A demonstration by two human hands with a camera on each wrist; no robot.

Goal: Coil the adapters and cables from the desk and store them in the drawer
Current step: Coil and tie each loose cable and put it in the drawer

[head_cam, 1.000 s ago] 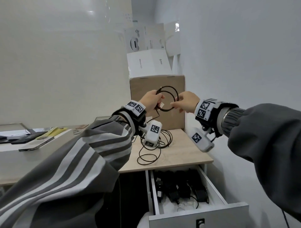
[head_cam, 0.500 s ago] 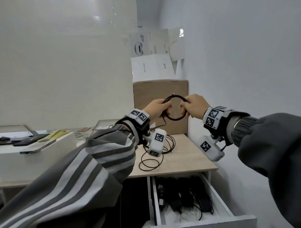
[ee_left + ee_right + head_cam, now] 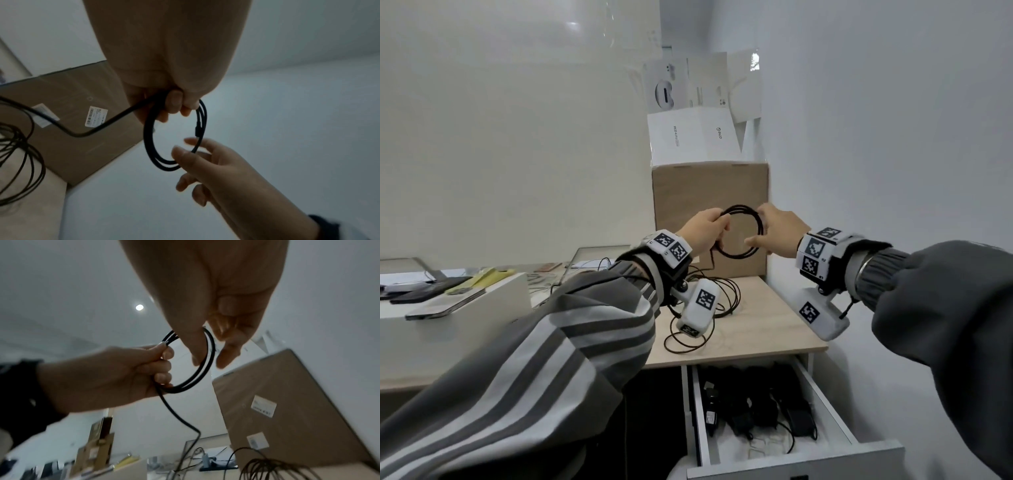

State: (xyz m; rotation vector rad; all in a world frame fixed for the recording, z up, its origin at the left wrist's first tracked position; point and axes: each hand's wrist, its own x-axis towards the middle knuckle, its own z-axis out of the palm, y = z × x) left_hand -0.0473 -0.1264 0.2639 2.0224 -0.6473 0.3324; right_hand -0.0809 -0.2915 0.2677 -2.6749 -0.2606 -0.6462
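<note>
- I've got a black cable [image 3: 739, 231] up in the air in front of the cardboard box [image 3: 710, 192], wound into a small ring of about two or three turns.
- My left hand [image 3: 703, 229] is clamped on the ring's left side, fingers curled right round the bundled turns.
- My right hand [image 3: 779, 233] is at the ring's right side, thumb and fingers lightly closed on the strands; the wrist views show the fingers only partly curled, a loose guiding hold rather than a tight one.
- This one isn't finished: a tail [image 3: 179, 415] runs down from my left hand toward the desk [image 3: 767, 329], so there's more to wind in, I'd say.
- On the desk, in front of the box, a heap of thin dark cables [image 3: 702, 308] lies loose and uncoiled. That's work left.
- Below the desk's front edge the drawer [image 3: 825, 459] stands open, and several black adapters [image 3: 756, 407] with their leads are lying in it. So part of the job looks done.
- What's left, as I read it: wind in the tail, drop this ring in the drawer, then tackle the heap by the box.
- I can't tell how many separate cables are in that heap; they overlap too much.
</note>
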